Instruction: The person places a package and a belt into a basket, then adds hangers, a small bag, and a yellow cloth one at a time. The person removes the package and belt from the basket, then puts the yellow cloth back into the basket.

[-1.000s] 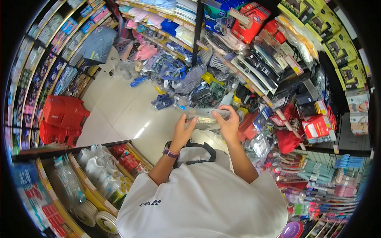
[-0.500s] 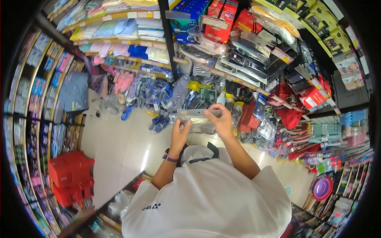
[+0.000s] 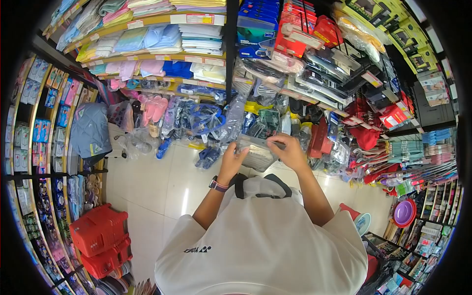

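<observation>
In front of my chest, both hands hold a flat clear plastic packet (image 3: 259, 155) with pale, greyish contents that I cannot make out. My left hand (image 3: 232, 162), with a watch and a band at the wrist, grips the packet's left edge, thumb on top. The fingers of my right hand (image 3: 290, 151) are closed at its upper right corner. The packet is tilted. Just beyond it, several plastic-wrapped slippers (image 3: 209, 118) lie in a heap along the foot of the shelves.
Folded cloths (image 3: 152, 38) fill the shelves at the back left. Packaged goods (image 3: 322, 73) hang at the back right. Red plastic stools (image 3: 100, 231) stand at the left, near a grey jacket (image 3: 92, 129). A purple basin (image 3: 404, 212) is at the far right.
The packet has turned, its right side dipping toward me and more of its face showing. My right hand has shifted along its top edge to the corner. The view has also shifted.
</observation>
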A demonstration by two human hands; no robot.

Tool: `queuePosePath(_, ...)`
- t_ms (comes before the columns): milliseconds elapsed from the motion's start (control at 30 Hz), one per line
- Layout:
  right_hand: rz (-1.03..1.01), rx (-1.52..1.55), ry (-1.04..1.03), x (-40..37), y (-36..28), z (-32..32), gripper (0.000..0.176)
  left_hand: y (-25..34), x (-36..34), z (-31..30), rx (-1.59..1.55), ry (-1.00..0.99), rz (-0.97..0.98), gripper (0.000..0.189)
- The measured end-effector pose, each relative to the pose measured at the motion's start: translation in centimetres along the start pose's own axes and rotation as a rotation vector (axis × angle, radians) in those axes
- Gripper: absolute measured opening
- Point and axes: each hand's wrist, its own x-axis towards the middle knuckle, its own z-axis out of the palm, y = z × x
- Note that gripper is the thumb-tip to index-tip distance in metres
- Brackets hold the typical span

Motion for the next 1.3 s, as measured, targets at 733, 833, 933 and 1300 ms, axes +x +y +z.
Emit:
queuePosePath(733,-0.181,-0.414,0.099,4.3,10.4,3.5,0.012,-2.3,9.0,3.6,-0.543,0.043,-0.702,0.028)
queuePosePath(833,-0.179,-0.389,0.176,4.8,12.2,2.7,0.020,-4.4,11.5,4.0,-0.538,0.054,-0.703,0.025)
queuePosePath(933,-0.067,-0.284,0.187,4.2,14.0,1.9,0.028,-8.1,15.3,3.2,-0.608,0.138,-0.706,0.017)
queuePosePath(1300,0.473,-0.108,-0.060,-7.5,18.2,-1.0,0.022,-11.3,28.4,0.5,-0.520,0.189,-0.623,0.014)
